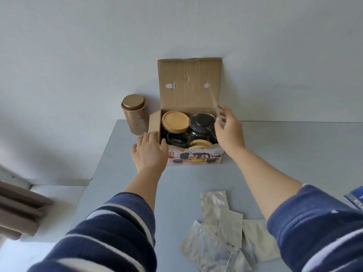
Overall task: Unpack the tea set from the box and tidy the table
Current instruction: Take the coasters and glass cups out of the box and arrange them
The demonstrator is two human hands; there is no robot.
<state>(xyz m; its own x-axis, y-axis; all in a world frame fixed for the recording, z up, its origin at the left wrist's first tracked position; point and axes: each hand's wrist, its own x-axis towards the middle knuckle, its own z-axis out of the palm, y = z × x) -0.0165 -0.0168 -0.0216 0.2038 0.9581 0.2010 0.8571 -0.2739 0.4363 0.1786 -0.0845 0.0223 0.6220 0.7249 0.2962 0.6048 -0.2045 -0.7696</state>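
An open cardboard box (196, 159) with a printed tea-set picture on its front stands at the back of the grey table (121, 173), its lid flap (189, 81) upright against the wall. Inside are a glass teapot with a black lid (202, 122), a stack of round wooden lids (174, 121), a glass cup (177, 139) and another wooden lid (200, 144). My left hand (150, 152) lies with fingers apart against the box's left front corner. My right hand (229, 128) is at the box's right edge, fingers pinching a strip of clear tape (213, 99) that hangs from the lid.
A gold tea tin (134, 114) stands just left of the box by the wall. Several silver foil packets (222, 232) lie at the table's near side. A blue booklet (355, 197) shows at the right edge. Brown furniture (19, 209) sits beyond the table's left edge.
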